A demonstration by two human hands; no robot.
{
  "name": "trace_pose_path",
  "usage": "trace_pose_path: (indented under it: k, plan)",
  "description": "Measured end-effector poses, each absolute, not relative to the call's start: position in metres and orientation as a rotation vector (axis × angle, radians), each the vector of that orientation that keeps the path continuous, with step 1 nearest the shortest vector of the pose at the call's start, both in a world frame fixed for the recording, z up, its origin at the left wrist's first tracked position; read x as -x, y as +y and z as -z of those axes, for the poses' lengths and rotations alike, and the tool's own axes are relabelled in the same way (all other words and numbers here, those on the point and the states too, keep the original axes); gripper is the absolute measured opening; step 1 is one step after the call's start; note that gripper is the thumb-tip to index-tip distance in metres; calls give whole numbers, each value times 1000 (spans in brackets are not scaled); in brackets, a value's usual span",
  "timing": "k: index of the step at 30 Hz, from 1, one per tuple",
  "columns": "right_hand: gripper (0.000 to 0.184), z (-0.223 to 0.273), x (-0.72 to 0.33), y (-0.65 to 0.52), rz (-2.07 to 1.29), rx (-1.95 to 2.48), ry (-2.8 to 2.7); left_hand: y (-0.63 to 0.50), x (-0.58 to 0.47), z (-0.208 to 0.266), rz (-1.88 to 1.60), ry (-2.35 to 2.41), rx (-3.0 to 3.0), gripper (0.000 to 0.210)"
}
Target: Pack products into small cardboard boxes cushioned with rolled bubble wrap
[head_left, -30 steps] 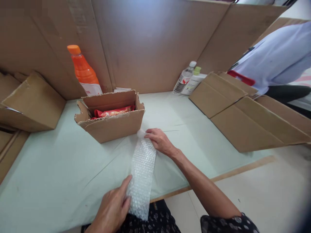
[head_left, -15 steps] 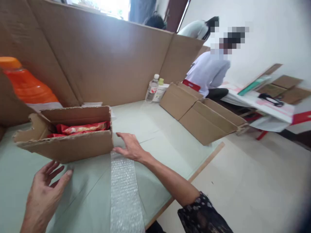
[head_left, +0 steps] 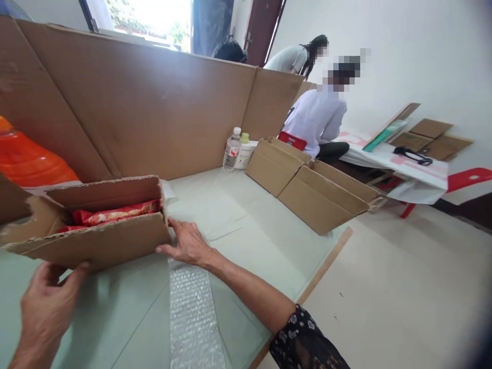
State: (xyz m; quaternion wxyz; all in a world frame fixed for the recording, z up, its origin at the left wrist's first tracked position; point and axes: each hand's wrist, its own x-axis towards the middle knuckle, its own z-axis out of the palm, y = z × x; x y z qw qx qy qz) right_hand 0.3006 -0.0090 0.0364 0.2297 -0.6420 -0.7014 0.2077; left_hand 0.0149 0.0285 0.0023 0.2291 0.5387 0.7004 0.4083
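A long, open-topped cardboard box (head_left: 115,246) with rough-cut edges stands at the left of the table. Red printed packets (head_left: 119,212) lie inside it. My right hand (head_left: 188,243) is on the box's right end, thumb at the front corner and fingers along the end wall. At the lower front edge, my left hand (head_left: 49,302) has its thumb against the box, and its other fingertips are partly hidden at the bottom edge. A strip of bubble wrap (head_left: 194,318) runs towards me from below my right hand.
An orange bottle (head_left: 34,161) stands behind the box, before a tall cardboard screen (head_left: 161,113). Farther right are a clear bottle (head_left: 232,151), a white bottle (head_left: 244,154) and cardboard boxes (head_left: 307,189) near the wooden table edge (head_left: 326,264). A person (head_left: 319,115) sits beyond.
Both hands have moved onto the cardboard box: the right hand to its right end, the left to its lower front edge. The view has shifted slightly.
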Motion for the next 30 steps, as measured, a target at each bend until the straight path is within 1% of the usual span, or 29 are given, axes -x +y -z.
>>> trace_pose_path:
  k: [2, 4, 5, 9, 12, 14, 16, 17, 18, 21, 24, 28, 30]
  plan:
    - [54, -36, -303, -8, -557, 1813, -1862, 27, -37, -4, -1159, 1909, -1369, 39]
    - [41, -36, -310, -3, -537, 1838, -1815, 23, -55, -1, -1227, 1864, -1312, 44]
    - [38, -37, -314, 2, -528, 1831, -1813, 21, -62, 0, -1254, 1844, -1304, 48]
    - [34, -43, -330, 19, -486, 1805, -1788, 16, -74, 2, -1264, 1816, -1305, 60]
    - [34, -46, -344, 7, -478, 1803, -1718, -11, -67, 2, -1312, 1739, -1394, 67]
    - [31, -42, -357, -19, -445, 1742, -1693, -47, -62, 6, -1251, 1697, -1587, 58]
    - [22, -33, -370, -56, -295, 1572, -1707, -92, -63, 11, -1110, 1554, -1886, 38]
    - [21, -28, -373, -75, -281, 1520, -1741, -114, -67, 13, -1036, 1435, -2042, 30]
    - [20, -22, -372, -93, -287, 1466, -1805, -134, -72, 15, -965, 1324, -2165, 27]
    - [22, -5, -350, -125, -363, 1320, -2141, -176, -88, 17, -764, 1109, -2357, 28]
    - [27, 7, -324, -109, -408, 1300, -2413, -188, -97, 14, -630, 1069, -2420, 25]
    - [36, 5, -333, -63, -279, 1596, -2268, -186, -97, 12, -585, 1114, -2430, 25]
    - [39, -1, -352, -67, -173, 1628, -2173, -186, -96, 13, -597, 1130, -2412, 26]
